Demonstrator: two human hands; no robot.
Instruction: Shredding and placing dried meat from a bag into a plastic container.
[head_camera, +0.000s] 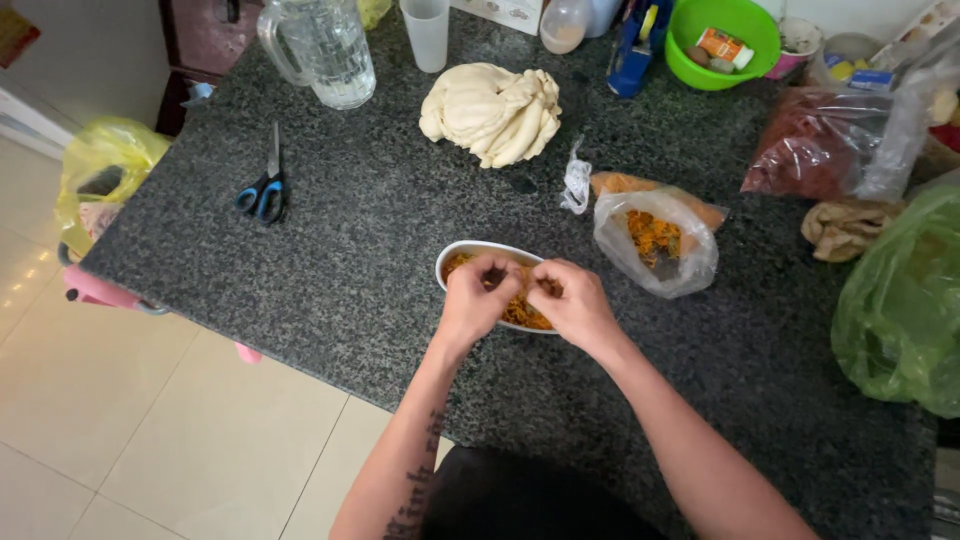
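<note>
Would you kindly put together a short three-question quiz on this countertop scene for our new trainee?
1. True or false: both hands, left hand and right hand, are over the white oval dish of orange shreds.
2. Which lies nearest the counter's left edge? A) scissors B) dough pile C) green bowl
3. What does the open clear bag right of the dish hold?

Key
1. True
2. A
3. More orange shreds
</note>
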